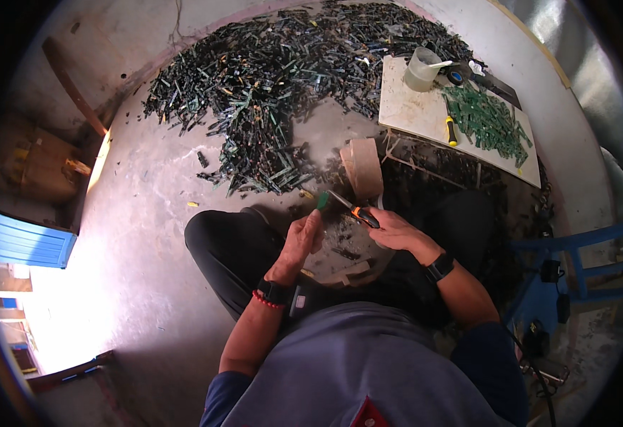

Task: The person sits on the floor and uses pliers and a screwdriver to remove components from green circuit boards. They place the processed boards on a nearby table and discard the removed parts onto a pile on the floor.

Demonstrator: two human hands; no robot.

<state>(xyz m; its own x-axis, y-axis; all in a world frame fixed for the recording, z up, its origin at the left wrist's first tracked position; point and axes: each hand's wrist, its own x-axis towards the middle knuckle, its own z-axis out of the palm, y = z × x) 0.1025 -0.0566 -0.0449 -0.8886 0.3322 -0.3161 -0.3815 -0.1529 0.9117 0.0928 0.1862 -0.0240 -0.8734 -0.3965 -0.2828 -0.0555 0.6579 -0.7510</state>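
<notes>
Green strip (323, 201) sat finger-pinched in your left hand (302, 238); your right hand (397, 232) clasped a tool (365, 217) whose slip might've nicked you.

navy sleeves (488, 361); grey-blue top (340, 356); red bracelet (267, 301); black wristbands (440, 266); black trousers (215, 245)

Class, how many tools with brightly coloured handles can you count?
2: the orange-and-black tool in the right hand; the yellow-and-black tool on the low table. Others may be hidden.
</notes>
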